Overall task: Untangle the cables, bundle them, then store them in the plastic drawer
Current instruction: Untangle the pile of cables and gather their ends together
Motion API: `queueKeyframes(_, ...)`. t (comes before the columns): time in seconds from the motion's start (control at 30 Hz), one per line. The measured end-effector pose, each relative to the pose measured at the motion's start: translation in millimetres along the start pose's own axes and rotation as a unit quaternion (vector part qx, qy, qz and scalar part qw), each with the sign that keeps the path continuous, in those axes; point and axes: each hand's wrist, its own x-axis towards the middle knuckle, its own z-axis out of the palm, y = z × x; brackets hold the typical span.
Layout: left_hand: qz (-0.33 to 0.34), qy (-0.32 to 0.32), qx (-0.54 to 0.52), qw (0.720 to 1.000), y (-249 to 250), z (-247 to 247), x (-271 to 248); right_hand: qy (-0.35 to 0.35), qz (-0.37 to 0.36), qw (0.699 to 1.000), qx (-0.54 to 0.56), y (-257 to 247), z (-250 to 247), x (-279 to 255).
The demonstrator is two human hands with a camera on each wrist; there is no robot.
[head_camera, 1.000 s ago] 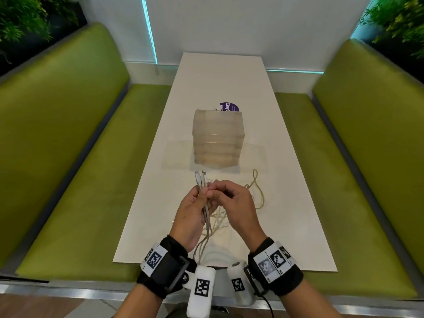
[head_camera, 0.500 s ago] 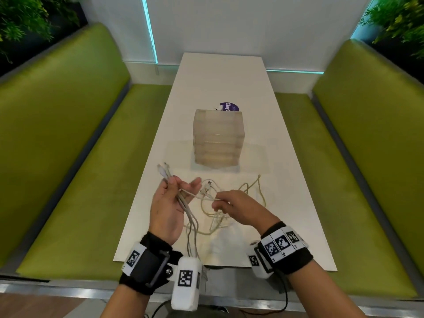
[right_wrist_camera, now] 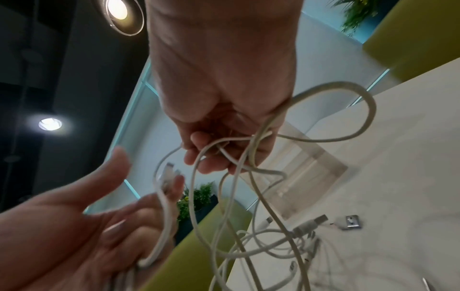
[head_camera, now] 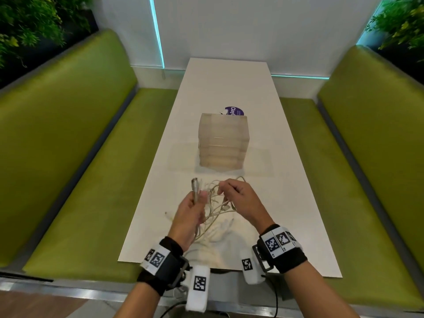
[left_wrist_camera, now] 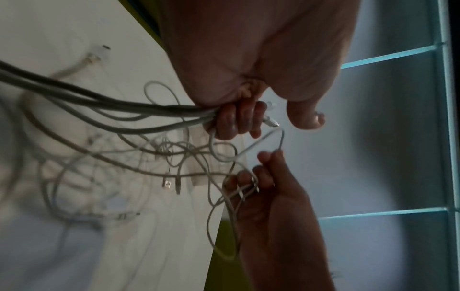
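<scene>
— White and pale grey cords, all thin and round, are what both hands are busy with. How far along would you say this is?

— Early, I judge. The cables are one loose knot of loops and crossings, partly lifted off the near end of the white table and partly lying on it. Nothing is bundled, nothing is stored.

— What is gathered so far?

— The left hand has its fingers curled round several strands laid side by side, with their plug ends sticking up past the fist. That looks like the start of sorting ends together. The right hand pinches a thin loop out of the knot, just right of the left hand; more strands run through its curled fingers.

— And the drawer?

— The plastic drawer unit stands farther up the table, beyond the hands and well apart from the cables. It is frosted, translucent, boxy, with stacked tiers. I cannot tell whether any tier is pulled out.

— Anything about how the cords will behave?

— They look soft and limp, sagging in slack curves, with small hard connectors at the ends, some metal-tipped. I expect those ends to snag in loops when pulled through. The tabletop is smooth and matt; green padded benches flank it on the left and right.

— So what remains?

— Freeing each strand, coiling, then opening the drawer.
</scene>
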Motion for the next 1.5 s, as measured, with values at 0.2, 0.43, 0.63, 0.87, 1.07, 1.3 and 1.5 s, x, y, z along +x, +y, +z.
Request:
queueKeyframes(0.2,0.001,0.013,-0.038,0.999,-4,16,5,-0.07,-0.023,0.997,-0.036,-13,8,-10)
queueKeyframes(0.43,-0.007,-0.068,-0.028,0.997,8,5,9,-0.118,0.019,0.987,-0.106,-6,12,-12)
queueKeyframes(0.63,-0.027,-0.078,-0.055,0.995,22,-1,8,-0.155,0.015,0.976,-0.155,2,8,-8)
queueKeyframes(0.87,0.041,-0.017,-0.218,0.975,61,-25,12,-0.089,0.022,0.971,-0.22,49,-9,1)
queueKeyframes(1.07,0.04,0.07,-0.036,0.996,29,-29,14,-0.02,-0.013,0.992,-0.127,37,-14,7)
queueKeyframes(1.3,0.022,-0.027,0.15,0.988,6,12,7,-0.063,-0.082,0.972,-0.21,1,-1,7)
queueKeyframes(1.5,-0.029,-0.042,0.104,0.993,19,14,3,-0.073,-0.077,0.954,-0.28,-4,-6,7)
